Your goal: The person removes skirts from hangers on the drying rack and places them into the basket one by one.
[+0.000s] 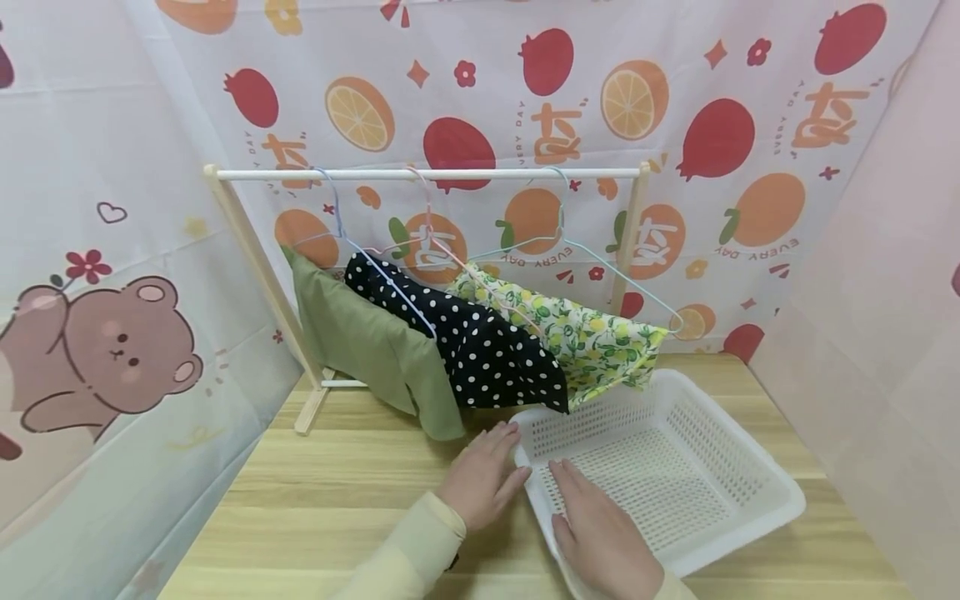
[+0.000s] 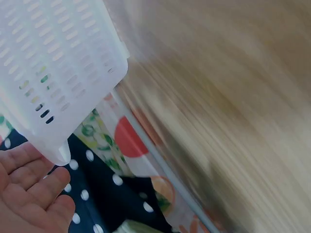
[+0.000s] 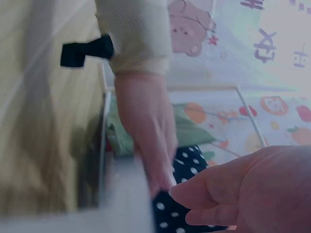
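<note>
A white plastic basket point(image 1: 783, 504) with slotted walls stands on the table; its visible floor holds nothing. At its far left corner my left hand point(image 1: 483, 479) has its fingers extended and touching the rim. My right hand point(image 1: 600, 529) reaches over the near left side, its fingers straight and inside the rim; whether it touches the basket I cannot tell. Close beyond the left hand hang a green cloth point(image 1: 367, 337), a black cloth with white dots point(image 1: 495, 354) and a lemon-print cloth point(image 1: 600, 333). In the left wrist view the left fingers point(image 2: 41, 187) lie beside the basket corner point(image 2: 53, 145).
A wooden rack with a white rail point(image 1: 487, 174) stands behind the basket. From it hang a blue hanger point(image 1: 337, 208), a pink hanger point(image 1: 429, 204) and a mint hanger point(image 1: 561, 217). Fruit-print curtain point(image 1: 465, 50) backs the wooden table point(image 1: 315, 492).
</note>
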The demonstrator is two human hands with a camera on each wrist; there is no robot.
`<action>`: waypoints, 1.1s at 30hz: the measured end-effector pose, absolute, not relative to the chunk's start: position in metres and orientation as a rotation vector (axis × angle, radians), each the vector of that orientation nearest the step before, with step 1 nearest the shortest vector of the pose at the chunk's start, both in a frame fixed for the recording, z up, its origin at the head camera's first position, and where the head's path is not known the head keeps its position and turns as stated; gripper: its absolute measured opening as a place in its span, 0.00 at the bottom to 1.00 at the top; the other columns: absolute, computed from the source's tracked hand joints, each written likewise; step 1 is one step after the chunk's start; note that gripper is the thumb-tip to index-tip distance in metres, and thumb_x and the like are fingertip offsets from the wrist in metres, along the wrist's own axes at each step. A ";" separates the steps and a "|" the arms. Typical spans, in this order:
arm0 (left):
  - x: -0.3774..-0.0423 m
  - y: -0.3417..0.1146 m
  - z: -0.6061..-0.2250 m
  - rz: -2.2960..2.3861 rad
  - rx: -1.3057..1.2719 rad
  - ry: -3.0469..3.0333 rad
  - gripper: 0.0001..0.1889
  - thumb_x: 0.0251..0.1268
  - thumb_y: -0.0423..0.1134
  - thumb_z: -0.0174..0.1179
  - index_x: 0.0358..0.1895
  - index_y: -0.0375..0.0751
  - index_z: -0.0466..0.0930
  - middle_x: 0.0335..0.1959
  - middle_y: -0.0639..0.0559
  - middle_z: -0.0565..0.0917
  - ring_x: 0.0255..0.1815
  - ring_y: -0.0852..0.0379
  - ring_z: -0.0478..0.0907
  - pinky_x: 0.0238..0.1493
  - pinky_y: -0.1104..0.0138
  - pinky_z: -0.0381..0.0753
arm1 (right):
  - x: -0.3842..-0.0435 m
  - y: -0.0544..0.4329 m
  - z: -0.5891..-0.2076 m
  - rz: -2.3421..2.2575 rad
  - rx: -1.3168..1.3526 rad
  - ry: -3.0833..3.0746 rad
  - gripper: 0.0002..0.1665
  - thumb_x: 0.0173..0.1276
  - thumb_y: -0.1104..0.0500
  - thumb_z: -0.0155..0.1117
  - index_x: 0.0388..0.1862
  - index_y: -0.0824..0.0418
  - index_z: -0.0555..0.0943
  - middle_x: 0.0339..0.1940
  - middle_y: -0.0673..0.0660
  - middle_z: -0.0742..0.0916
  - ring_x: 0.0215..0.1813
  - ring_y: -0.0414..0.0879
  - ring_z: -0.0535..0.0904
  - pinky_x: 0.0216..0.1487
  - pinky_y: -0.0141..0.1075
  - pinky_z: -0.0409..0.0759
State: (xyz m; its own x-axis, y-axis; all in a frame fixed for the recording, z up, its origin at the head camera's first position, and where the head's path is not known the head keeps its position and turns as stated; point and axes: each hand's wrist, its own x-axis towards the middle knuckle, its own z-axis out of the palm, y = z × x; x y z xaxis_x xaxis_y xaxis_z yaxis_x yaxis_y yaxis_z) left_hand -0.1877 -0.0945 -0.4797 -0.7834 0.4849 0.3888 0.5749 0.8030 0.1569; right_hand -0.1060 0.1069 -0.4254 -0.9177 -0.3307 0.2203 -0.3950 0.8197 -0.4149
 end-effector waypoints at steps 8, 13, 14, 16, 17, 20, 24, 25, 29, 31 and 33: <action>-0.191 -0.107 -0.476 -0.406 -0.676 -2.700 0.42 0.68 0.68 0.42 0.67 0.32 0.66 0.69 0.40 0.67 0.70 0.44 0.63 0.69 0.54 0.60 | -0.120 0.128 -0.416 0.689 0.486 -2.906 0.36 0.67 0.55 0.62 0.72 0.63 0.64 0.72 0.61 0.68 0.69 0.58 0.66 0.65 0.56 0.66; -0.190 -0.112 -0.476 -0.435 -0.637 -2.685 0.35 0.68 0.57 0.51 0.66 0.29 0.66 0.69 0.38 0.67 0.69 0.44 0.64 0.69 0.55 0.62 | -0.128 0.153 -0.414 0.698 0.444 -2.918 0.38 0.68 0.52 0.61 0.72 0.63 0.63 0.72 0.62 0.68 0.70 0.60 0.65 0.65 0.58 0.64; -0.190 -0.113 -0.476 -0.452 -0.632 -2.679 0.35 0.67 0.55 0.52 0.66 0.29 0.66 0.69 0.38 0.67 0.69 0.44 0.64 0.69 0.55 0.62 | -0.129 0.160 -0.413 0.696 0.439 -2.916 0.38 0.68 0.52 0.61 0.72 0.64 0.62 0.72 0.63 0.68 0.70 0.61 0.64 0.65 0.58 0.64; -0.188 -0.115 -0.476 -0.485 -0.618 -2.677 0.34 0.67 0.53 0.53 0.67 0.29 0.66 0.69 0.38 0.66 0.69 0.45 0.65 0.67 0.55 0.64 | -0.131 0.173 -0.413 0.691 0.433 -2.908 0.39 0.69 0.51 0.61 0.73 0.65 0.61 0.72 0.65 0.67 0.70 0.62 0.63 0.65 0.59 0.64; -0.187 -0.117 -0.476 -0.504 -0.615 -2.670 0.34 0.67 0.53 0.53 0.67 0.29 0.66 0.69 0.38 0.66 0.68 0.45 0.66 0.67 0.55 0.66 | -0.132 0.181 -0.412 0.684 0.432 -2.903 0.39 0.69 0.52 0.61 0.73 0.66 0.61 0.72 0.66 0.66 0.70 0.63 0.63 0.65 0.60 0.63; -0.184 -0.119 -0.476 -0.542 -0.606 -2.646 0.33 0.68 0.52 0.55 0.66 0.29 0.66 0.69 0.38 0.66 0.66 0.44 0.69 0.64 0.56 0.69 | -0.135 0.205 -0.411 0.646 0.424 -2.882 0.40 0.69 0.52 0.61 0.72 0.68 0.60 0.71 0.69 0.66 0.69 0.66 0.62 0.64 0.62 0.63; -0.181 -0.123 -0.478 -0.567 -0.589 -2.606 0.31 0.68 0.49 0.57 0.65 0.28 0.68 0.68 0.37 0.67 0.61 0.43 0.73 0.59 0.55 0.74 | -0.142 0.236 -0.411 0.631 0.392 -2.869 0.41 0.68 0.53 0.63 0.71 0.72 0.60 0.69 0.74 0.66 0.67 0.72 0.62 0.62 0.66 0.62; -0.181 -0.125 -0.478 -0.570 -0.585 -2.599 0.30 0.67 0.48 0.58 0.64 0.28 0.69 0.68 0.36 0.68 0.61 0.42 0.74 0.59 0.55 0.74 | -0.144 0.243 -0.412 0.638 0.382 -2.871 0.41 0.68 0.53 0.63 0.71 0.73 0.60 0.69 0.75 0.66 0.66 0.73 0.62 0.61 0.67 0.61; -0.178 -0.130 -0.478 -0.614 -0.566 -2.599 0.29 0.66 0.45 0.59 0.64 0.27 0.69 0.67 0.37 0.68 0.61 0.42 0.73 0.59 0.54 0.74 | -0.151 0.270 -0.417 0.694 0.346 -2.896 0.42 0.69 0.52 0.61 0.71 0.74 0.58 0.68 0.78 0.64 0.66 0.76 0.60 0.59 0.70 0.60; -0.177 -0.132 -0.477 -0.638 -0.558 -2.606 0.29 0.66 0.44 0.59 0.64 0.27 0.69 0.67 0.37 0.68 0.62 0.42 0.72 0.60 0.54 0.73 | -0.154 0.281 -0.420 0.708 0.344 -2.915 0.43 0.69 0.50 0.61 0.71 0.74 0.58 0.68 0.78 0.64 0.66 0.76 0.59 0.58 0.70 0.60; -0.175 -0.136 -0.476 -0.647 -0.550 -2.612 0.29 0.66 0.43 0.59 0.64 0.27 0.69 0.67 0.37 0.68 0.62 0.42 0.72 0.60 0.54 0.73 | -0.153 0.290 -0.424 0.726 0.363 -2.938 0.44 0.69 0.47 0.61 0.71 0.74 0.59 0.68 0.78 0.64 0.65 0.76 0.60 0.57 0.70 0.61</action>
